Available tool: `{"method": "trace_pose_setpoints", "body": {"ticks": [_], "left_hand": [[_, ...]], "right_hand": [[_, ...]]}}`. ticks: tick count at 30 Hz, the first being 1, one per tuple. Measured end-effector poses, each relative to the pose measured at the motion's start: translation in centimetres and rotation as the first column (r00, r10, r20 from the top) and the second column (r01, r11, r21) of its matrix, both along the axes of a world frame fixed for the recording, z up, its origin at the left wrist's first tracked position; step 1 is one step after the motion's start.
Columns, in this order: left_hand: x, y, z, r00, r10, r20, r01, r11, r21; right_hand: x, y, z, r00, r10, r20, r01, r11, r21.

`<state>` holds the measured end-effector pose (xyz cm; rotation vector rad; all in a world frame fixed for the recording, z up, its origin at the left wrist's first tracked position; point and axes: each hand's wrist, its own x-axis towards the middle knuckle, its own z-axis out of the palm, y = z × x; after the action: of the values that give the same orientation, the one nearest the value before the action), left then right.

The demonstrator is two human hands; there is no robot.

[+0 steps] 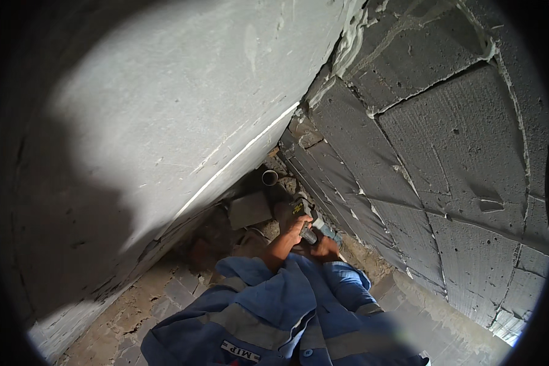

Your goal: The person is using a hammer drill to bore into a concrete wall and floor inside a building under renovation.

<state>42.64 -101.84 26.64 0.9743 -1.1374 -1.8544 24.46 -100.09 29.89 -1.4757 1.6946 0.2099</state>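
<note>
Both my hands are closed on a power tool that looks like an angle grinder (316,221), with a grey and teal body. My left hand (298,230) wraps round it near a dark, ribbed handle-like part (308,234). Lower and to the right, my right hand (327,248) grips its rear part, with the fingers partly hidden. The tool's dark head with a yellow mark (299,208) points away from me, close to the foot of the block wall (384,183). What the head touches is too dark to tell.
A smooth pale wall (189,104) rises on the left and meets the block wall in a narrow corner. An upright pipe (269,177) stands in the corner, with a flat grey slab (249,210) beside it. Rubble and broken pieces cover the floor (149,287).
</note>
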Motion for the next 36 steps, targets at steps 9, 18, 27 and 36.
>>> {"method": "trace_pose_setpoints", "body": {"ticks": [9, 18, 27, 36], "left_hand": [[-4.5, -0.1, -5.2, 0.912, 0.295, -0.286, 0.018, 0.666, 0.746], [-3.2, -3.9, -10.5, 0.95, 0.31, -0.027, -0.213, 0.711, 0.67], [-2.0, -6.8, -3.8, 0.91, 0.38, -0.165, -0.021, 0.44, 0.898], [-0.5, -9.9, -5.3, 0.995, -0.001, -0.101, 0.056, 0.842, 0.537]], "right_hand": [[-2.4, 0.6, 0.8, 1.0, 0.019, -0.011, -0.02, 0.995, -0.098], [0.7, -5.8, 1.2, 0.987, 0.129, 0.092, -0.133, 0.991, 0.034], [1.0, -6.6, 2.7, 0.994, 0.111, -0.009, -0.11, 0.991, 0.08], [0.5, -7.5, -3.4, 0.978, 0.053, 0.2, -0.027, 0.991, -0.131]]}}
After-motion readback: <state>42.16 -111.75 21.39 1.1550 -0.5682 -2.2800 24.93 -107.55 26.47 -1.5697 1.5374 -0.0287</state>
